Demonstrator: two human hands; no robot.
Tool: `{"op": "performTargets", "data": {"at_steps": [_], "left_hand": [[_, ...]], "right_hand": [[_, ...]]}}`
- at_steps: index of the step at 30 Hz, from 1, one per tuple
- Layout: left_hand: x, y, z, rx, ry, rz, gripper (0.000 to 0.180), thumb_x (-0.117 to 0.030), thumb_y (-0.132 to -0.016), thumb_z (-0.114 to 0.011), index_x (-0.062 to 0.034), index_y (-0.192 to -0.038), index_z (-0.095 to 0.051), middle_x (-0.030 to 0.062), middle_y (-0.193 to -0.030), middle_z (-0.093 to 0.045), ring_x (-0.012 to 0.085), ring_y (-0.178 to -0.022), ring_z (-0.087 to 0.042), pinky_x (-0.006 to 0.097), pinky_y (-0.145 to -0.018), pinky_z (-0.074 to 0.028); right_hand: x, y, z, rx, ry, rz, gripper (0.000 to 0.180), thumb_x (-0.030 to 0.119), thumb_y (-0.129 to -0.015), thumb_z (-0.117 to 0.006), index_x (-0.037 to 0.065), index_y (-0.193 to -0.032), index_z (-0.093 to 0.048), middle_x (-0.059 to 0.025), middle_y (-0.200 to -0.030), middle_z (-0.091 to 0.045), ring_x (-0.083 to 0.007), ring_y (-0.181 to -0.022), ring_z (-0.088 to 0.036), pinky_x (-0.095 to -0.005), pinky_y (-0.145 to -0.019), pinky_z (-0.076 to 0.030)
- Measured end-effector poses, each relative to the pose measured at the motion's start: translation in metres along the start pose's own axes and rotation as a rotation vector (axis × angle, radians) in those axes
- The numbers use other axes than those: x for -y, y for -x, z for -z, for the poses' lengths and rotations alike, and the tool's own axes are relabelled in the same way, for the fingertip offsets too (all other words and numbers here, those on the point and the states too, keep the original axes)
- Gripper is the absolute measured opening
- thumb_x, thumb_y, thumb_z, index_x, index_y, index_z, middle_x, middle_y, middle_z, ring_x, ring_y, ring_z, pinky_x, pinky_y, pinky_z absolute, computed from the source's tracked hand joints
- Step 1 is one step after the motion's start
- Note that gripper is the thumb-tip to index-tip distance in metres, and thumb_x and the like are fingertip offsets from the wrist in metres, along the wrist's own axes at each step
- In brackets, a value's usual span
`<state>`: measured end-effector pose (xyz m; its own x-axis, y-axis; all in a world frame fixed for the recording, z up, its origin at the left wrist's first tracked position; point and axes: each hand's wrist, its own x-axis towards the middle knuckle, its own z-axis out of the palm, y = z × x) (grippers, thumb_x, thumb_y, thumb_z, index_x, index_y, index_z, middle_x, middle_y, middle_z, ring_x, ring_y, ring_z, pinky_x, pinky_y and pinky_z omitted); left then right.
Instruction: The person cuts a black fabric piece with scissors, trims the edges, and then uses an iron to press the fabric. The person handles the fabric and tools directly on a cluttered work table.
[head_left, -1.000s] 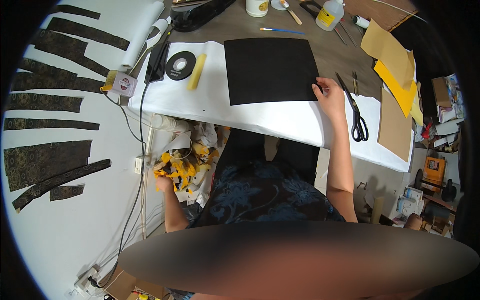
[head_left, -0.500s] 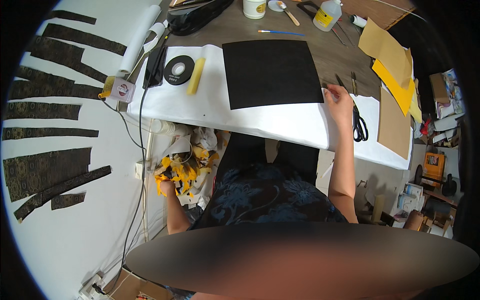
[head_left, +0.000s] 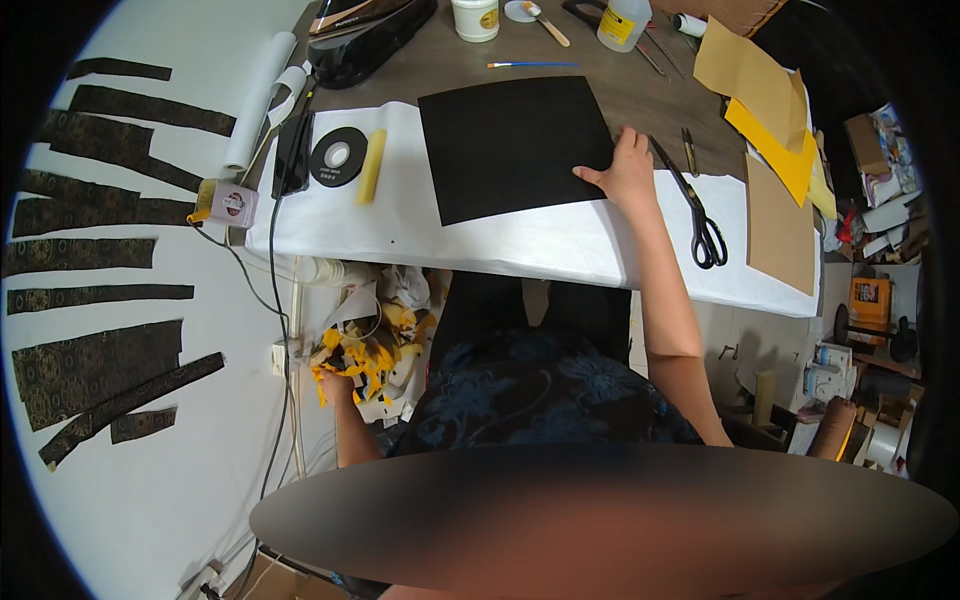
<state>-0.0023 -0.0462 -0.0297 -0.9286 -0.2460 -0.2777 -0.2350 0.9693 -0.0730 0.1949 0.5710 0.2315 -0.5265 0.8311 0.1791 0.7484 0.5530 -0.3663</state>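
Note:
My right hand [head_left: 628,168] rests flat on the right edge of a black square sheet [head_left: 510,145] that lies on the white cloth [head_left: 520,245] covering the table. Black scissors [head_left: 695,210] lie just right of that hand. My left hand [head_left: 338,385] is down below the table edge, buried in a bin of yellow and white paper scraps [head_left: 375,345]; its fingers are hidden among the scraps.
On the table are a black tape roll [head_left: 338,156], a yellow stick [head_left: 371,166], a white jar [head_left: 475,17], a blue brush [head_left: 530,65], a bottle [head_left: 625,22] and tan and yellow sheets [head_left: 770,130]. Dark patterned fabric strips [head_left: 95,290] lie at the left.
My right hand slid left from beside the scissors onto the black sheet's right edge. My left hand stays low in the scrap bin.

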Motion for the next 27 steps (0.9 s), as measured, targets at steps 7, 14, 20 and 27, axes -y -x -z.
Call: {"op": "performTargets", "data": {"at_steps": [7,14,20,27], "left_hand": [[-0.073,0.036,0.065,-0.048,0.094,-0.531,0.040,-0.031,-0.078,-0.070,-0.0042,-0.106,-0.060,0.0153,-0.095,-0.063,0.0283,-0.087,-0.060,0.041,-0.076,-0.050],[-0.206,0.200,0.206,0.378,1.269,-0.940,0.037,-0.016,-0.093,-0.058,0.0014,-0.061,-0.061,-0.0007,-0.050,-0.052,0.0045,-0.048,-0.046,0.021,-0.046,-0.035],[-0.316,0.253,0.247,1.259,1.693,-1.073,0.058,-0.028,-0.087,-0.065,-0.0001,-0.133,-0.042,0.0094,-0.116,-0.056,0.0179,-0.096,-0.060,0.031,-0.079,-0.053],[-0.319,0.241,0.240,0.689,1.995,-0.647,0.049,-0.003,-0.083,-0.068,-0.0015,-0.128,-0.047,0.0073,-0.123,-0.054,0.0161,-0.110,-0.054,0.027,-0.096,-0.043]], "right_hand": [[-0.010,-0.020,-0.014,0.095,-0.355,-0.160,0.075,0.029,-0.067,-0.084,-0.003,-0.124,-0.046,-0.0148,-0.096,-0.065,-0.0253,-0.085,-0.064,-0.0335,-0.081,-0.050],[-0.007,0.009,0.020,0.009,-1.403,-0.157,0.016,0.016,-0.093,-0.059,0.003,-0.101,-0.057,-0.0019,-0.083,-0.066,-0.0061,-0.070,-0.059,-0.0196,-0.063,-0.047],[0.051,0.057,0.024,0.147,-1.637,-0.111,0.015,0.017,-0.094,-0.059,0.009,-0.104,-0.051,0.0061,-0.074,-0.052,-0.0017,-0.067,-0.045,-0.0173,-0.063,-0.038],[-0.009,-0.038,0.045,0.058,-0.875,0.092,0.022,0.018,-0.095,-0.053,0.001,-0.093,-0.066,-0.0070,-0.075,-0.068,-0.0111,-0.065,-0.063,-0.0250,-0.062,-0.051]]}}
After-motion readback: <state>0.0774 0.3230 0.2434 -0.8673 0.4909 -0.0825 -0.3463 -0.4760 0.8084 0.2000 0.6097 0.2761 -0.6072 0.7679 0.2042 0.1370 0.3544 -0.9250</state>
